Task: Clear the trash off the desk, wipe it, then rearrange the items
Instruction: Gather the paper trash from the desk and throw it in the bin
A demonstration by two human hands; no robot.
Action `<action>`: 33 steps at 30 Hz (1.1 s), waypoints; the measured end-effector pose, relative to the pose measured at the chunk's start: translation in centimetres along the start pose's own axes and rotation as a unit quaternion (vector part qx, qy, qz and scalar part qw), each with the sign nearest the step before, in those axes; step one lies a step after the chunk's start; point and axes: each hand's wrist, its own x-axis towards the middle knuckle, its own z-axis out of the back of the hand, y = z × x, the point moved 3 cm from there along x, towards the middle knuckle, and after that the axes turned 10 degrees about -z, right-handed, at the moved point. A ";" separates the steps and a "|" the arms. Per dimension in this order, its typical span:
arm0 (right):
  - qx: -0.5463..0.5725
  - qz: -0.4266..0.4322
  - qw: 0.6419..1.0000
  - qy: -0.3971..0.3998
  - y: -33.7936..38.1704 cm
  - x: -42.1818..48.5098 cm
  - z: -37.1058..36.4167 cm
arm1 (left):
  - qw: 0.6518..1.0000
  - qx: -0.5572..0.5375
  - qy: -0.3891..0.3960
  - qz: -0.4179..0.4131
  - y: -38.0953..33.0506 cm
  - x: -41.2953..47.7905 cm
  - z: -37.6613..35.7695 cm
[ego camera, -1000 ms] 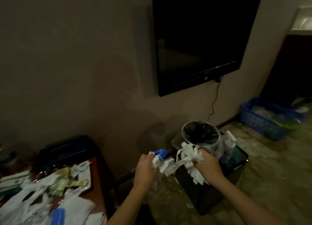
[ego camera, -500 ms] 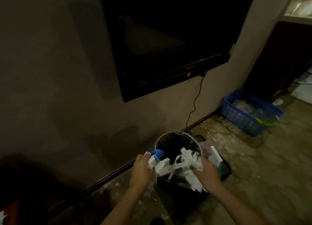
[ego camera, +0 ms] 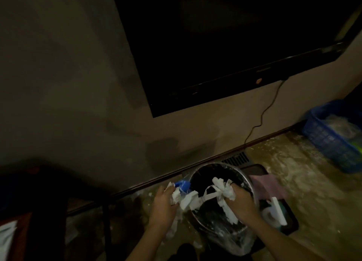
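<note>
Both my hands hold crumpled white paper trash over a round trash bin point(ego camera: 248, 179) lined with a clear plastic bag. My left hand point(ego camera: 163, 207) grips a wad of white paper point(ego camera: 189, 199) together with a small blue piece point(ego camera: 183, 184) at the bin's left rim. My right hand point(ego camera: 242, 202) grips another bunch of torn white paper point(ego camera: 223, 192) above the bin's dark opening. A corner of the desk point(ego camera: 21, 233) with white paper point(ego camera: 6, 235) on it shows at the lower left edge.
A black tray point(ego camera: 290, 223) on the floor right of the bin holds a white bottle and a pink cloth. A blue basket point(ego camera: 331, 141) stands at the far right by the wall. A wall-mounted TV point(ego camera: 225, 45) hangs above, its cable running down.
The view has swung right and down, so the bin is closer beneath my hands. Both hands have moved over the bin's opening, still gripping the paper.
</note>
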 end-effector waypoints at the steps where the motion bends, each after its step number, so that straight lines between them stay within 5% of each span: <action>1: -0.025 0.006 1.000 0.015 -0.2 0.7 -0.2 | 1.000 0.001 -0.013 0.019 0.3 -0.4 0.0; 6: -0.101 0.038 0.991 0.083 -0.6 2.9 -1.2 | 0.993 -0.006 -0.049 0.110 0.6 -2.2 -0.8; 14: -0.286 0.062 0.941 0.169 -0.8 5.2 -3.7 | 0.987 0.001 -0.087 0.138 -0.4 -3.3 -1.8; 23: -0.224 0.114 0.953 0.166 -0.1 4.2 -0.9 | 0.996 0.009 -0.059 0.063 -4.1 -0.8 -1.8; 33: -0.109 0.074 0.980 0.149 -1.8 2.4 4.9 | 0.997 0.015 0.082 -0.003 -10.4 3.9 -8.2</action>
